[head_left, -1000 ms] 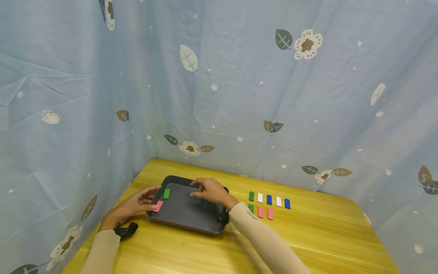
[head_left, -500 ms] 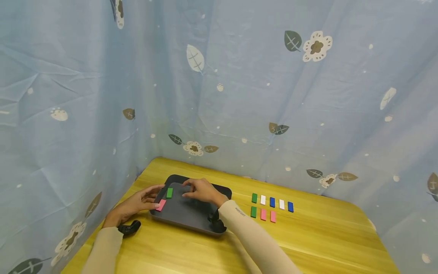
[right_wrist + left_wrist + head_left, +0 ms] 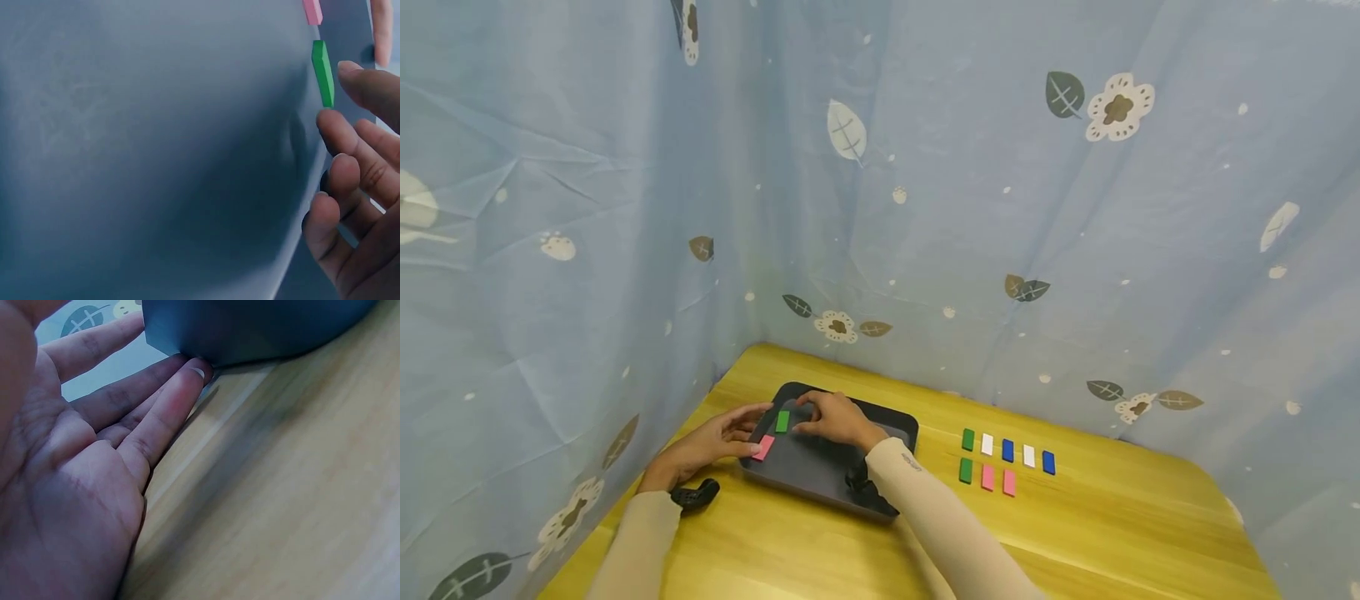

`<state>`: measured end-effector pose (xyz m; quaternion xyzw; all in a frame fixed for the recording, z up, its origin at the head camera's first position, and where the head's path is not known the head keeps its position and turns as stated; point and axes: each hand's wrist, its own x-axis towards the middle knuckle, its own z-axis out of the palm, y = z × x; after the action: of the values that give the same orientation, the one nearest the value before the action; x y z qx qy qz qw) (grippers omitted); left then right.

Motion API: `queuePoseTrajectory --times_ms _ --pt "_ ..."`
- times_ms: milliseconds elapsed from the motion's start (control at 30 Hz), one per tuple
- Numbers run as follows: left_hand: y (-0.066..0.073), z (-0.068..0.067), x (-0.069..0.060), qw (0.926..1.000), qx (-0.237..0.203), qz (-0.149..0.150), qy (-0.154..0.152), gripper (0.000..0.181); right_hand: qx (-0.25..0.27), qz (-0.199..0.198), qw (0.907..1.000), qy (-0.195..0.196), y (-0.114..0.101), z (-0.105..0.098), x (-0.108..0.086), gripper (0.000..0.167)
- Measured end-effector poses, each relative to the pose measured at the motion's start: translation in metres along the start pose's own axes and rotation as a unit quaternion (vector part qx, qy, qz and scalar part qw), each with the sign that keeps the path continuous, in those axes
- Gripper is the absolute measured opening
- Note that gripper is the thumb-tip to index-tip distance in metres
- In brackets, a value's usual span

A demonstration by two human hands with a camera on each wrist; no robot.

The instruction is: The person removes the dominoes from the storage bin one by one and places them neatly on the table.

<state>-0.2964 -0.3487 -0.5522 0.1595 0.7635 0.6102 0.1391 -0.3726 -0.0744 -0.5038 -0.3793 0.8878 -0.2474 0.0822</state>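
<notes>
A dark grey tray rests on the wooden table, with a pink flat rectangular block and a green one along its left side. My left hand is at the tray's left edge, thumb tip beside the pink block. Its extended fingers touch the outside of the tray wall in the left wrist view. Over the tray, my right hand is just right of the green block. The right wrist view shows the right thumb and bent fingers apart, near the green block, holding nothing.
Right of the tray lie two rows of flat blocks. The far row has green, white and blue ones; the near row has a green one and two pink ones. A patterned curtain encloses the table's back and sides.
My right hand has moved left across the tray toward the green block. The left hand stays at the tray's left edge. The head view has shifted slightly left.
</notes>
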Motion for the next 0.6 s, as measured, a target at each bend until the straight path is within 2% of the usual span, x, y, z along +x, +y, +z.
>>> queuePoseTrajectory --times_ms 233,400,600 --pt "0.001 0.000 0.002 0.9999 0.000 0.012 0.002 0.073 -0.004 0.029 0.9995 0.010 0.006 0.008 0.006 0.054" --pt "0.000 0.003 0.002 0.9999 -0.006 0.009 0.006 0.075 0.003 0.045 0.9986 0.027 0.012 0.013 0.007 0.057" --pt "-0.002 0.002 0.001 0.9999 -0.009 0.009 0.007 0.076 0.007 0.035 0.9987 0.037 0.009 0.018 0.012 0.059"
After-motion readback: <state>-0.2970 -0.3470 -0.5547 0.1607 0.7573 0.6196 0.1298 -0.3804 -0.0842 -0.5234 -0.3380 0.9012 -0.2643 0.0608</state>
